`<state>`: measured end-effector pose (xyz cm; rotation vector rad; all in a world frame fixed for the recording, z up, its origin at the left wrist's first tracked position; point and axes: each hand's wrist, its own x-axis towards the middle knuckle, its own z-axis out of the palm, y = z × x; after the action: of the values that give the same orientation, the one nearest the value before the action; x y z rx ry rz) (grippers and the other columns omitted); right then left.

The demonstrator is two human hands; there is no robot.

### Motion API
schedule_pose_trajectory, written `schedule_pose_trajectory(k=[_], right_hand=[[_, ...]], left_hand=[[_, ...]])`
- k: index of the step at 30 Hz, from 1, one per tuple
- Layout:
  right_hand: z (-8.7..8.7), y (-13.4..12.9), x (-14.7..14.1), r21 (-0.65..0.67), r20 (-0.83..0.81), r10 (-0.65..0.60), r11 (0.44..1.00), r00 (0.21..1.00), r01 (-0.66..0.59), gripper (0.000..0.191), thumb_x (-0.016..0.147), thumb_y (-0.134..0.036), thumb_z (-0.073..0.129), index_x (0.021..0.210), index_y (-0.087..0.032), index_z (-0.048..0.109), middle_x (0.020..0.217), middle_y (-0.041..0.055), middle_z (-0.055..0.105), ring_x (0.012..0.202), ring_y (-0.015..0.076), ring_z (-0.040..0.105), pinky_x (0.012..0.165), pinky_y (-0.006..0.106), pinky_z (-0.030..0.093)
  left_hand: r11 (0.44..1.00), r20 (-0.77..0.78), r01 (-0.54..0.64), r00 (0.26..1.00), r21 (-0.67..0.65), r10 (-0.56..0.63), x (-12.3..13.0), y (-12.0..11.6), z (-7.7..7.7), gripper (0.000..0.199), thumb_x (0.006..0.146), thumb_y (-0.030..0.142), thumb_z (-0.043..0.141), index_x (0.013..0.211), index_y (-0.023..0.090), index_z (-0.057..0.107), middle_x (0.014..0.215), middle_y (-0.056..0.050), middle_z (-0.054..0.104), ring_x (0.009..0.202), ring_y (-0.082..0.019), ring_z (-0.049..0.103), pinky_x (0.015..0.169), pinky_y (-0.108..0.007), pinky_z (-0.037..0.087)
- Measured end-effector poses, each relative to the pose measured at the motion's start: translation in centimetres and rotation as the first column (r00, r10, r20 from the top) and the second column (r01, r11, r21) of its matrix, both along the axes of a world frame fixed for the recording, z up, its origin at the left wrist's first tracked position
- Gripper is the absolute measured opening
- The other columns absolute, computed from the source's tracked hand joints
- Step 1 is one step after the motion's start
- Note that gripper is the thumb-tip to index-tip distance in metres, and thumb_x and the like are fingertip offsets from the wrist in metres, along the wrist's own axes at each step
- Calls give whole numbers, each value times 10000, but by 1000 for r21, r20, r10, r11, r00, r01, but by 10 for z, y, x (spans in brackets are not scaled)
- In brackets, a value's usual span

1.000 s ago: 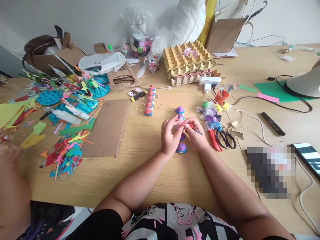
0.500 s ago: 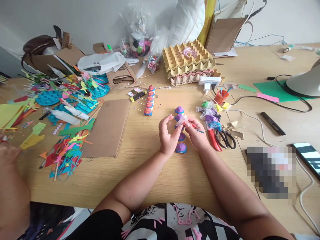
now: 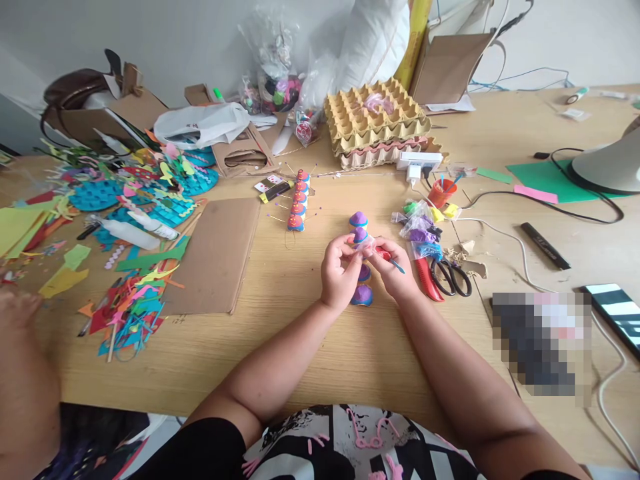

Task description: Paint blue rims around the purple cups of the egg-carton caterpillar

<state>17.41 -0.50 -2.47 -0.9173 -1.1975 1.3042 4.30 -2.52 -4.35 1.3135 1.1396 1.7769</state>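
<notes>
My left hand [image 3: 340,272] pinches one side of a small clear plastic wrapper [image 3: 363,244]. My right hand [image 3: 393,268] grips its other side, with something red, like modelling clay [image 3: 383,254], showing by the fingers. A thin blue stick-like tool [image 3: 398,267] juts out of the right hand. Beneath both hands lies an egg-carton strip with purple and blue clay-covered bumps [image 3: 361,295]; its middle is partly hidden by my fingers. Farther off to the left stands a finished-looking strip with red and blue bumps [image 3: 297,208] and thin pins sticking out of its sides.
Bagged clay [image 3: 423,233], black-handled scissors [image 3: 453,277] and a red cutter [image 3: 429,280] lie right of my hands. Behind are stacked egg trays [image 3: 375,120] and an orange cup [image 3: 442,193]. A cardboard sheet [image 3: 215,257] and paper scraps [image 3: 133,310] lie left; another person's arm [image 3: 25,380] rests at the far left.
My left fingers have curled in from a more spread position and now meet the wrapper. Both hands have come closer together around it, and the blue tool has tilted downward.
</notes>
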Motion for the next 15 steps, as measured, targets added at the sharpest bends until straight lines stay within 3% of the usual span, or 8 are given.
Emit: schedule_pose_trajectory(k=[8,12,15], right_hand=[[1,1,-2,3,-52,-16,1000,999,16,361,761,-583,941,800,-269,767,836,-11,720,791,163,637,811,331,540],[-2,3,-2,26,-74,-58,998,996,60,366,790,-629,903,832,-286,784,827,-6,716,797,178,648,821,349,552],[-1,3,0,127,37,-84,989,996,79,308,899,-572,824,819,-278,775,864,12,706,817,188,647,829,364,547]], left_hand=[[997,15,73,997,6,-73,1,2,-2,519,974,551,770,1367,268,585,1049,-59,790,950,-184,789,884,-336,637],[997,46,80,996,7,-80,2,4,-4,502,950,570,791,1302,258,613,948,-31,779,904,-183,798,863,-333,644],[995,67,99,993,-10,-98,4,4,-5,514,925,589,810,1259,249,616,905,-15,758,878,-180,796,849,-325,646]])
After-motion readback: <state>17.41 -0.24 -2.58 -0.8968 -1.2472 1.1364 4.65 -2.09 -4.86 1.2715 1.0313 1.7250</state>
